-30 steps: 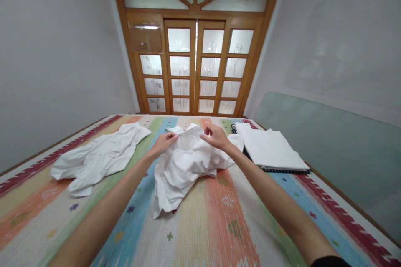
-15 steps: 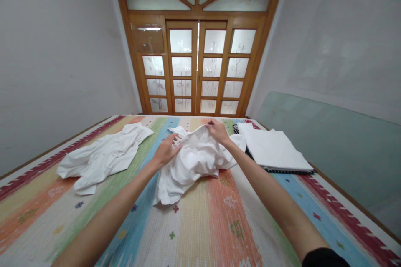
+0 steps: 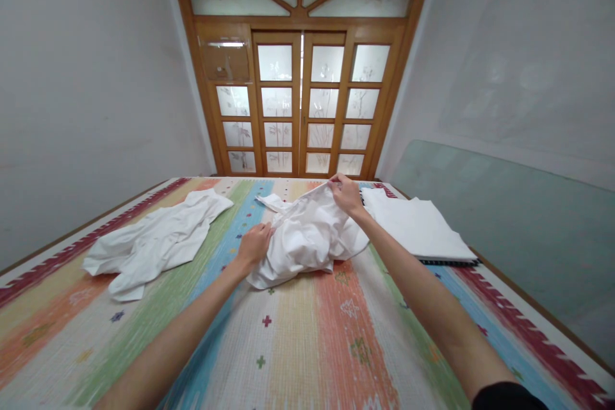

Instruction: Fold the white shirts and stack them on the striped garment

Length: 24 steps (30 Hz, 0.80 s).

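Observation:
A crumpled white shirt lies bunched in the middle of the striped cloth, its upper edge lifted. My right hand pinches that edge at its right end and holds it raised. At the shirt's left side, my left hand is closed on the fabric, with its fingertips partly hidden. Between both hands the edge runs slanting up to the right. A second white shirt is spread loosely to the left, apart from my hands.
Folded white cloth with a dark patterned piece beneath lies at the right. The colourful striped cover spans the surface below. A pale green panel leans along the right wall; wooden glazed doors stand behind.
My right hand has moved right and slightly up with the shirt's edge. My left hand has moved down and closed on the fabric. The shirt's lower left corner has drawn inward.

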Available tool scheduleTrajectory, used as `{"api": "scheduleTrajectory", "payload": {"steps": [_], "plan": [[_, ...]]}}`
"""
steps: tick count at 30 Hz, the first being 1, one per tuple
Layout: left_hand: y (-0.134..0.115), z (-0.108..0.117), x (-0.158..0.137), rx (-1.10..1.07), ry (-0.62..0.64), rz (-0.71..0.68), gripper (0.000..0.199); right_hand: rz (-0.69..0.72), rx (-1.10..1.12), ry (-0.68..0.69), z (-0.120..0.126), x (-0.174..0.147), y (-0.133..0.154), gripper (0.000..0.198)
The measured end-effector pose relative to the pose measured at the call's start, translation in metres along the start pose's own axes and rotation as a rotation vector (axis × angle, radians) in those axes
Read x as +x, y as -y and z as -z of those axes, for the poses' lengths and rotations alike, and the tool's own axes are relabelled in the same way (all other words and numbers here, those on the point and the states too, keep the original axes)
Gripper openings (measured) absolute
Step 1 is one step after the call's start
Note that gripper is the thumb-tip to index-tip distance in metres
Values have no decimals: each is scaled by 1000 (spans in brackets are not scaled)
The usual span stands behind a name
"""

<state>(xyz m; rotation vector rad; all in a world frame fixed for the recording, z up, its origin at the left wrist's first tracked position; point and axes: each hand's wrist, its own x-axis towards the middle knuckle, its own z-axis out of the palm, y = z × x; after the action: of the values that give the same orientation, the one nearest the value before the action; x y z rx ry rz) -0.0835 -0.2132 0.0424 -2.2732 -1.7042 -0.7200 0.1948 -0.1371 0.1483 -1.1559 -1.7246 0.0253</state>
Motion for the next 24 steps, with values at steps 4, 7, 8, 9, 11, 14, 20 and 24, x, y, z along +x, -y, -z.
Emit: {"api": "scheduleTrajectory", "payload": {"steps": [4,7,8,9,11,14,20,24], "plan": [[-2,5,4,-153,-69,70,31,58,-88,23,6,1,-6,13],[2,16,12,-189,-147,129,31,157,-208,67,16,3,-12,16],[4,20,16,-177,-174,133,30,193,-247,87,19,3,-13,18],[7,26,20,-154,-197,122,29,222,-285,107,23,3,-15,19],[12,37,28,-80,-217,85,28,253,-358,135,31,3,-17,23],[22,54,42,73,-165,54,28,244,-456,158,40,1,-19,27],[31,76,62,164,-103,-13,40,141,-603,230,44,-4,-20,23],[26,77,64,103,-87,-91,47,179,-566,207,38,-6,-16,16]]}}
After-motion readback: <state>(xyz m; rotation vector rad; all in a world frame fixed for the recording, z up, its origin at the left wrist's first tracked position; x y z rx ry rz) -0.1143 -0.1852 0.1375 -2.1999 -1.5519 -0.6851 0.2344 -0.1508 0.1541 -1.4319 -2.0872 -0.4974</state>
